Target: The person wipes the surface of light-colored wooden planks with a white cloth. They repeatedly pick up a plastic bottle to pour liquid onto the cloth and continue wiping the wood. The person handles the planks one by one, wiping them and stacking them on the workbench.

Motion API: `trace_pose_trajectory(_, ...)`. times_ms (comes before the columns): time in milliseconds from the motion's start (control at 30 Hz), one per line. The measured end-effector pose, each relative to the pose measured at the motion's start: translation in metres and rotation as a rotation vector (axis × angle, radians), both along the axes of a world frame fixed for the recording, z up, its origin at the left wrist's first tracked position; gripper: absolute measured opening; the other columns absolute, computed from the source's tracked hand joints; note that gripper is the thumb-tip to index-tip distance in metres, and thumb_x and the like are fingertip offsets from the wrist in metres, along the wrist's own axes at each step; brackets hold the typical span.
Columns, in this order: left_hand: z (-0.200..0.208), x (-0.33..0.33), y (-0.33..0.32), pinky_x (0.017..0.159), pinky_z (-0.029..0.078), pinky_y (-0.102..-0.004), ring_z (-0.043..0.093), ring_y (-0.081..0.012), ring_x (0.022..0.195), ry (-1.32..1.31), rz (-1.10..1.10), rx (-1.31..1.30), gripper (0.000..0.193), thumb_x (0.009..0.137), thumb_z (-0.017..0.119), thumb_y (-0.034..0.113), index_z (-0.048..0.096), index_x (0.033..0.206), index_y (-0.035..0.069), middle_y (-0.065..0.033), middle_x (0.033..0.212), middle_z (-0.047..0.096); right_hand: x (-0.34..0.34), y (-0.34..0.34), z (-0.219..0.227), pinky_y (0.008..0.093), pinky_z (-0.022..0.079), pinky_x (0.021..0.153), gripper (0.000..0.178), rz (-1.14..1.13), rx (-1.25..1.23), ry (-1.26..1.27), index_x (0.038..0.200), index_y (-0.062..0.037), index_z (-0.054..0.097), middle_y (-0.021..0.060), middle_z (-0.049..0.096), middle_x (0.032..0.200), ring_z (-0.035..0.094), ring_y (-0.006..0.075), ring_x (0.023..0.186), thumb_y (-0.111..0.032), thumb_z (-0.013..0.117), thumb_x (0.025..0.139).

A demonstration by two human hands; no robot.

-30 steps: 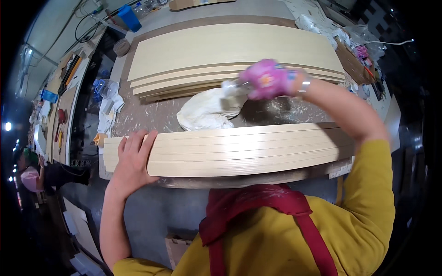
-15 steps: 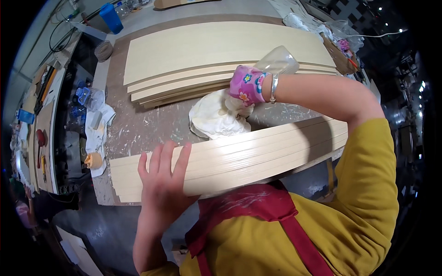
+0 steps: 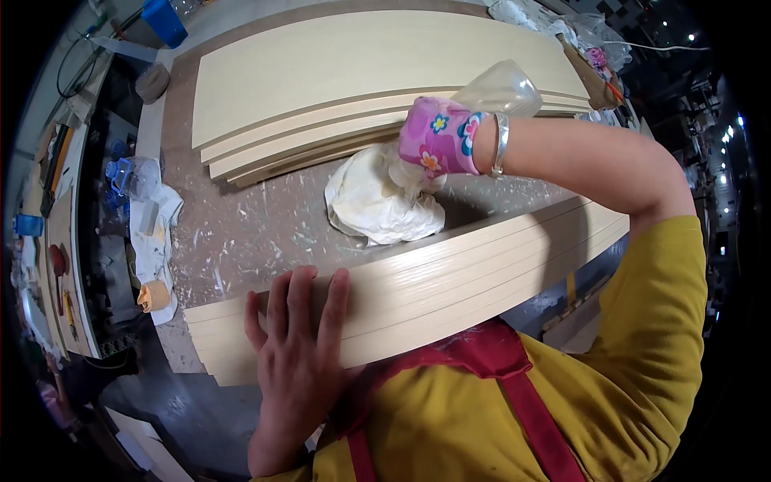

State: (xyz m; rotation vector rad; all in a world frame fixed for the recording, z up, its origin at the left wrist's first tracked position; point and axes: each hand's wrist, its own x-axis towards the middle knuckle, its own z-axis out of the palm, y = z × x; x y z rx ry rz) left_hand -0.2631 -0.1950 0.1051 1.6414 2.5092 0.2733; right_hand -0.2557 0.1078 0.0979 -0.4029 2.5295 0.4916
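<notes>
A bundle of long, narrow pale boards (image 3: 450,277) lies across the table's near edge, their edges side by side. My left hand (image 3: 301,341) rests on its left part with fingers stretched and spread; the thumb is hidden. Beyond the bundle, my right hand (image 3: 408,175) bends down onto a crumpled white cloth (image 3: 373,201) and grips it, fingers mostly hidden. A pink floral cuff (image 3: 440,138) covers that wrist. Behind the wrist, a clear plastic bottle (image 3: 506,88) tilts over the far boards; whether my hand touches it I cannot tell.
A stack of wide pale boards (image 3: 377,60) fills the far side of the paint-spotted table (image 3: 241,221). At its left edge lie a rag (image 3: 165,217), an orange-tan roll (image 3: 152,296) and a ball of twine (image 3: 152,83). A blue container (image 3: 165,22) stands at the far left.
The view has shifted slightly. The right hand and the bottle have moved a little toward the upper right. The left hand stays spread on the board bundle, and the cloth looks somewhat reshaped.
</notes>
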Motion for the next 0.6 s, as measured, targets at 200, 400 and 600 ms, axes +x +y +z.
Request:
trace_pose_trajectory(200, 0.005, 0.002, 0.001, 0.105, 0.021, -0.0603, 0.043, -0.0362, 0.122, -0.028, 0.01, -0.006, 0.075, 0.075, 0.062, 0.051, 0.046, 0.137, 0.012, -0.017, 0.13, 0.044, -0.006, 0.001, -0.002, 0.0365, 0.052, 0.06, 0.023, -0.013, 0.047, 0.013, 0.076, -0.0111, 0.07, 0.0074, 0.066, 0.069, 0.064, 0.0282, 0.066, -0.033, 0.071, 0.07)
trace_pose_trajectory(400, 0.002, 0.003, 0.0, 0.105, 0.023, -0.0593, 0.043, -0.0366, 0.122, 0.002, 0.02, 0.003, 0.072, 0.074, 0.067, 0.043, 0.047, 0.135, 0.011, -0.0168, 0.129, 0.045, -0.002, 0.008, -0.017, 0.0365, 0.052, 0.059, 0.023, -0.087, 0.037, 0.06, 0.076, -0.0107, 0.071, 0.0074, 0.066, 0.069, 0.065, 0.0282, 0.067, -0.033, 0.073, 0.069)
trace_pose_trajectory(600, -0.004, 0.004, -0.001, 0.104, 0.025, -0.0588, 0.043, -0.0372, 0.122, 0.06, 0.014, 0.022, 0.081, 0.065, 0.075, 0.044, 0.047, 0.133, 0.01, -0.016, 0.128, 0.044, 0.001, -0.004, -0.007, 0.0362, 0.053, 0.06, 0.024, -0.044, -0.042, 0.081, 0.077, -0.0109, 0.071, 0.0075, 0.066, 0.069, 0.065, 0.0284, 0.068, -0.034, 0.073, 0.069)
